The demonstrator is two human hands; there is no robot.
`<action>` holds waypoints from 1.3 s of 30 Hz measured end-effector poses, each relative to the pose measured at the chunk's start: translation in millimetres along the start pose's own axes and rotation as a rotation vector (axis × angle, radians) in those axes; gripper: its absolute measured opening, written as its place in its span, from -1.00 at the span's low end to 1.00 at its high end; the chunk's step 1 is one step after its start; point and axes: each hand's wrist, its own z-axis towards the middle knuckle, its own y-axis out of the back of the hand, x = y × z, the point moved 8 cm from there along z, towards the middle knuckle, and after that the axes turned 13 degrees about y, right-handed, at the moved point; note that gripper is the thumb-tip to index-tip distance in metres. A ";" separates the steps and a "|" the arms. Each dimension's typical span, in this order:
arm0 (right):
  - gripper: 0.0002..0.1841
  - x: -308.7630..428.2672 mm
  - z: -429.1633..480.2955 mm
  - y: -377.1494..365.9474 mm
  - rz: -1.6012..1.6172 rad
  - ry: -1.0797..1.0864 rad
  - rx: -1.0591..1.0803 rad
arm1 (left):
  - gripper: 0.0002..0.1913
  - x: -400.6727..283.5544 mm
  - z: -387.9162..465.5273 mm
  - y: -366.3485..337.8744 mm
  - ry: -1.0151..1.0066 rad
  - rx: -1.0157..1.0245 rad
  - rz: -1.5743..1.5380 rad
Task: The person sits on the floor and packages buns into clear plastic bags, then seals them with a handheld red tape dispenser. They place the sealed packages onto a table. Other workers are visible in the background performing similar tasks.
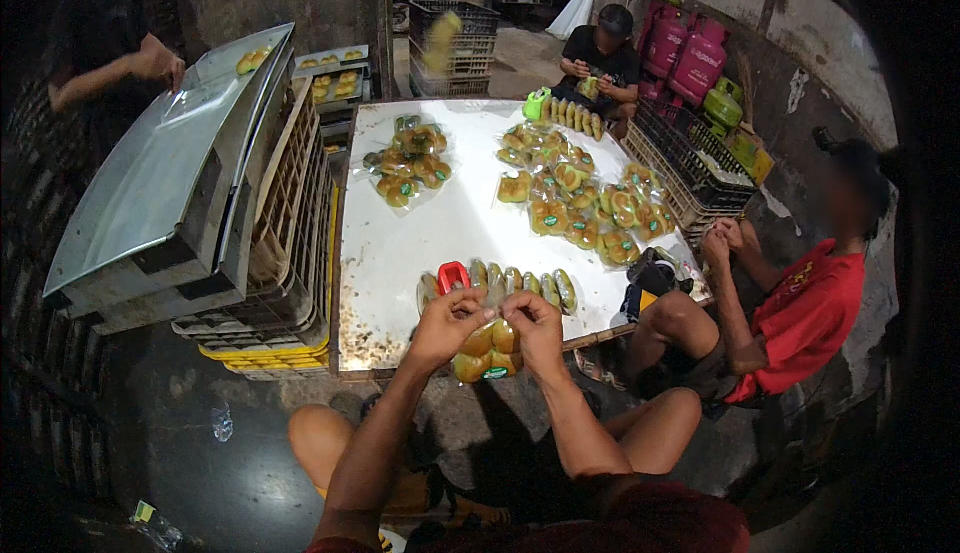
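Between my hands hangs a clear plastic bag of bread buns [489, 350] with a small green label, just off the near edge of the white table [465, 200]. My left hand [451, 325] pinches one side of the bag's top between thumb and fingertips. On the other side, my right hand [534, 322] pinches the plastic the same way. Right behind them, a row of bagged buns [529, 286] stands on edge on the table. A red tape dispenser [453, 277] sits at that row's left part.
Bagged buns lie in a large pile [585, 200] and a smaller pile [411, 159]. Metal trays [150, 170] rest on stacked plastic crates [289, 230] at left. Co-workers sit at right in a red shirt [806, 313] and at the far corner; another person's arm [112, 76] reaches over the trays. Gas cylinders [697, 57] stand behind.
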 end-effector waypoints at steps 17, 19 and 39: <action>-0.93 3.4 -4.9 -0.4 -0.377 0.047 0.139 | -0.72 -3.6 2.0 14.5 0.034 -0.133 -0.012; -0.91 11.0 -4.3 -2.9 -0.484 0.153 0.165 | -0.76 -8.2 1.7 11.2 -0.067 -0.111 0.015; -0.52 -208.9 -41.3 14.3 -0.571 -0.688 0.319 | -0.83 -26.4 -21.0 49.3 -0.133 -0.559 -0.061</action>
